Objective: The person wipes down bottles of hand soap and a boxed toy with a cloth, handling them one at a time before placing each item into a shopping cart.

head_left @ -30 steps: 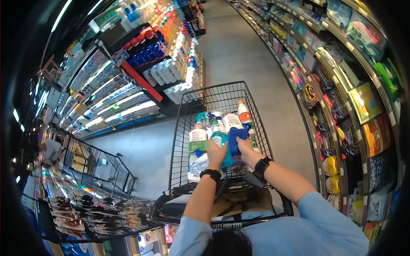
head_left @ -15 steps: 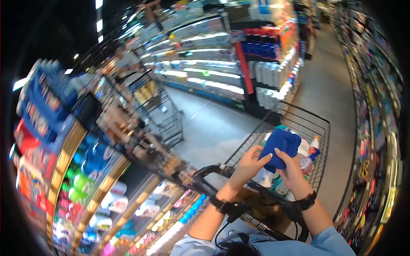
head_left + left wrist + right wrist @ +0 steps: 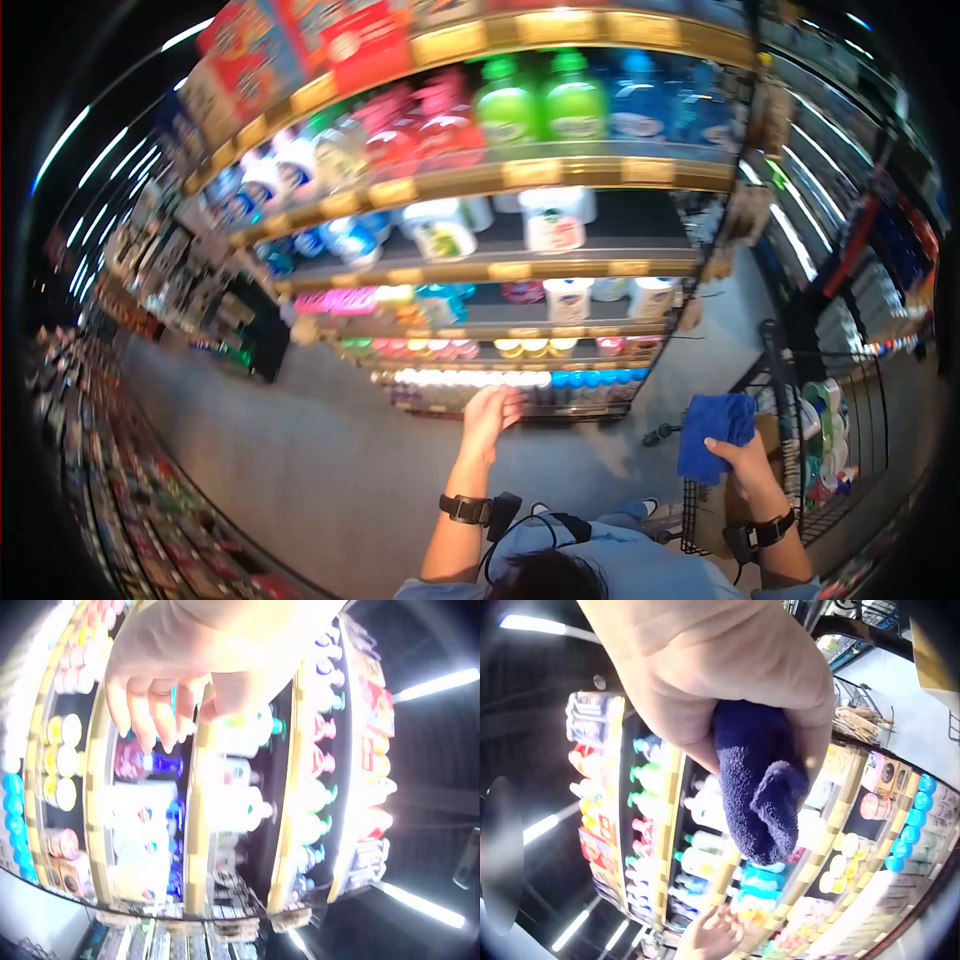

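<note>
A folded blue cloth [image 3: 716,425] is gripped by my right hand [image 3: 748,466], its thumb lying across the cloth. In the right wrist view the cloth [image 3: 759,787] bulges out between the thumb and fingers of that hand [image 3: 735,667]. My left hand [image 3: 488,415] is raised before the shelves and holds nothing. Seen from the left wrist, this hand [image 3: 187,667] has its fingers loosely bent, touching nothing. Pump bottles in green [image 3: 575,100] and red stand on an upper shelf, with white bottles [image 3: 553,220] below.
The shopping cart [image 3: 835,400] with bottles inside is at the right, beside my right hand. The shelf unit's edge [image 3: 600,172] spans the front. Grey floor [image 3: 350,440] lies below and to the left, with more shelving [image 3: 130,440] at far left.
The view has swung from the cart to the shelves on the left. My left hand has let go of the cloth and moved away from it; my right hand still grips it.
</note>
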Motion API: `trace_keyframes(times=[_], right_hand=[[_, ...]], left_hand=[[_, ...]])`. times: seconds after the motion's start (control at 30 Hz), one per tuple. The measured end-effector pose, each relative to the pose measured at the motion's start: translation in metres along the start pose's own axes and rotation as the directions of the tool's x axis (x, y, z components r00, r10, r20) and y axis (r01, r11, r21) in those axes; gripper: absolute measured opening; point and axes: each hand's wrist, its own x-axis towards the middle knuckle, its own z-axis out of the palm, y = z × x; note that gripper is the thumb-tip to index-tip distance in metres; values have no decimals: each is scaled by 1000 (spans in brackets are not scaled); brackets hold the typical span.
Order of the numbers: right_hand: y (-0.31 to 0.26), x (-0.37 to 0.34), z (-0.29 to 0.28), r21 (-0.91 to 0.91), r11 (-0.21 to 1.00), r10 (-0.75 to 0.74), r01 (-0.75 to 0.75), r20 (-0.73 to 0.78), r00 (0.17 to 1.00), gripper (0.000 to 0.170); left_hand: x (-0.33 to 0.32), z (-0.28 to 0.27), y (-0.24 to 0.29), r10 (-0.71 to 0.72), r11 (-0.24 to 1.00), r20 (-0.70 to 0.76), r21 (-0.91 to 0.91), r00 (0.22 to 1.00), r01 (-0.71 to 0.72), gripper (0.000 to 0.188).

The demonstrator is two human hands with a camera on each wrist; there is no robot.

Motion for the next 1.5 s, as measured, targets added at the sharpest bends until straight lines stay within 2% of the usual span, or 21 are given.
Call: trace_keyframes(times=[0.1, 0.17, 0.27, 0.3, 0.37, 0.47, 0.53, 0.63, 0.67, 0.83, 0.9, 0.93, 0.97, 1.03, 1.13, 1.2, 1.23, 1.3, 1.37, 1.43, 1.5], right_hand=[[29, 13, 55, -210, 978, 19, -9, 48, 999, 40], [56, 31, 88, -83, 983, 171, -163, 103, 980, 33], [88, 55, 144, -212, 957, 225, -197, 119, 967, 30], [105, 65, 160, -318, 938, 203, -141, 171, 964, 32], [117, 73, 198, -364, 931, 103, -5, 248, 963, 30], [124, 91, 241, -354, 934, 172, -48, 328, 929, 27], [123, 108, 264, -484, 875, 234, -29, 369, 900, 27], [121, 143, 288, -541, 841, 260, 14, 427, 866, 27], [117, 155, 297, -543, 836, 217, 75, 454, 864, 25], [120, 216, 343, -444, 893, 139, 73, 428, 893, 27], [104, 225, 364, -382, 908, 35, 175, 484, 874, 26], [106, 234, 370, -406, 905, 93, 123, 472, 877, 25], [107, 238, 378, -356, 902, -37, 242, 496, 867, 25], [97, 241, 393, -438, 819, -107, 371, 519, 848, 28], [103, 249, 411, -384, 803, -233, 457, 502, 833, 32], [106, 249, 419, -418, 776, -270, 473, 458, 847, 34], [107, 249, 424, -438, 750, -312, 495, 426, 849, 36], [109, 251, 432, -457, 759, -301, 464, 385, 872, 37], [108, 250, 439, -484, 770, -299, 415, 301, 906, 35], [101, 247, 449, -488, 785, -293, 381, 249, 923, 36], [104, 249, 458, -468, 765, -402, 442, 189, 896, 40]], left_hand=[[-24, -85, -19, -47, 991, -280, -137, 959, 8, 20], [-37, -128, -34, -84, 975, -382, -220, 921, -2, 19], [-42, -177, -63, -101, 938, -456, -340, 884, -69, 17], [-40, -185, -65, -108, 932, -455, -355, 884, -69, 17], [-42, -192, -78, -156, 909, -504, -409, 850, -76, 18], [-34, -199, -97, -220, 879, -483, -474, 847, -43, 19], [-21, -205, -103, -256, 860, -457, -510, 852, -16, 19], [3, -214, -97, -269, 858, -430, -513, 862, 12, 19], [16, -218, -90, -258, 868, -427, -496, 867, 14, 18], [81, -232, -16, -127, 940, -381, -341, 916, -11, 22], [101, -242, 10, -100, 979, -369, -203, 924, 25, 19], [105, -243, 20, -37, 990, -396, -138, 917, -20, 19], [109, -243, 31, 32, 995, -412, -68, 911, -66, 20], [119, -242, 41, 47, 997, -434, -27, 900, -65, 20], [139, -246, 36, 81, 994, -474, -20, 877, -103, 18], [154, -253, 23, 302, 952, -476, 106, 826, -287, 15], [160, -253, 25, 297, 954, -454, 104, 840, -281, 15], [169, -250, 43, 405, 914, -473, 192, 782, -357, 14], [169, -244, 65, 413, 910, -422, 225, 807, -348, 16], [175, -243, 82, 527, 842, -366, 352, 767, -410, 23], [185, -249, 86, 562, 811, -257, 357, 786, -463, 30]])
